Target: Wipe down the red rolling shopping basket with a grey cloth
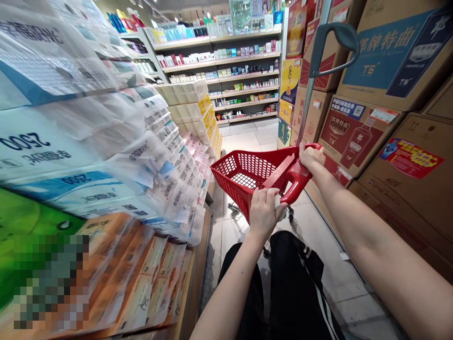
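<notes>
A red plastic shopping cart (244, 163) with a perforated basket stands in front of my legs, tilted to the left in view. No goods show in the part of its basket that I can see. My left hand (264, 210) is closed on the near side of the cart, beside its handle; a whitish thing shows by the thumb, too small to name. At the far end of the red handle (297, 184), my right hand (312, 156) is wrapped around the grip. Wheels of the cart (290, 218) show below, on the tiled floor.
Stacked tissue packs (141, 156) line the left side, with orange packs (148, 283) nearer me. Cardboard cartons (396, 189) rise on the right, with a grey handle on a pole (314, 52) before them. Shelves of small boxed goods (226, 61) cross the far end.
</notes>
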`<state>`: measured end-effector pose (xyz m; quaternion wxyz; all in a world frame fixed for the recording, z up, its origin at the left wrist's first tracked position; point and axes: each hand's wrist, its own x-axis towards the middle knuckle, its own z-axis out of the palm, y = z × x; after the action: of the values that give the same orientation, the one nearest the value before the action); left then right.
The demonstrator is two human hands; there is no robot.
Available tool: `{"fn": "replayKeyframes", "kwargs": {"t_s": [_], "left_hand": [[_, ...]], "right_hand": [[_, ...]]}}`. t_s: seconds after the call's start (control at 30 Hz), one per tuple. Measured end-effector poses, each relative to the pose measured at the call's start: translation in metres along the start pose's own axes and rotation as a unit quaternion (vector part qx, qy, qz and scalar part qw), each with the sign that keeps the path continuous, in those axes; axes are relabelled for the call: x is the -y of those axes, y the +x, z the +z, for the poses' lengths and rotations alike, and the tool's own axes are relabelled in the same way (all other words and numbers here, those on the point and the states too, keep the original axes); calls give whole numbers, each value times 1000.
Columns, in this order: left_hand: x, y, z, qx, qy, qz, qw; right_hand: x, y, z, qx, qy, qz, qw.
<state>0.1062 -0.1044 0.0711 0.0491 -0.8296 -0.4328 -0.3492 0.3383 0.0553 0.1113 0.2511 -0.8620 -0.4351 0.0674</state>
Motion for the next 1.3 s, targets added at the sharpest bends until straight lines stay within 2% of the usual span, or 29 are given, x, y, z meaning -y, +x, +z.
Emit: {"fn": "replayKeyframes", "kwargs": {"t_s": [0.07, 0.2, 0.27, 0.33, 0.43, 0.63, 0.83, 0.93, 1.03, 1.13, 1.23, 1.3], "left_hand": [[0, 11, -3, 51, 18, 6, 999], [-6, 48, -10, 217, 48, 10, 975], [-10, 67, -10, 289, 45, -13, 956], [-14, 80, -7, 326, 37, -48, 943], [-21, 84, -2, 301, 33, -67, 951], [-26, 46, -1, 108, 44, -68, 991], [-17, -3, 16, -54, 9, 21, 998], [-9, -18, 27, -97, 15, 40, 994], [-1, -18, 28, -92, -12, 47, 995], [5, -6, 19, -55, -59, 38, 996], [8, 14, 8, 22, -70, 15, 997], [9, 30, 3, 100, -56, -15, 993]], "right_hand": [[2, -2, 0, 7, -7, 5, 1000], [4, -8, -1, 14, -13, -1, 1000], [3, -9, -2, 9, -7, -6, 1000], [0, -9, -2, 3, -2, -6, 1000], [-5, -4, -2, -3, -3, 0, 1000], [-12, 7, 1, -14, -6, 9, 1000], [-14, 5, 0, -7, -5, 11, 1000], [-13, 4, 0, -5, -9, -1, 1000], [-12, 4, 2, -10, -18, -7, 1000], [-12, 5, 3, -13, -37, -21, 999], [-12, 8, 3, -6, -54, -46, 997], [-13, 9, 1, 5, -62, -55, 997]]}}
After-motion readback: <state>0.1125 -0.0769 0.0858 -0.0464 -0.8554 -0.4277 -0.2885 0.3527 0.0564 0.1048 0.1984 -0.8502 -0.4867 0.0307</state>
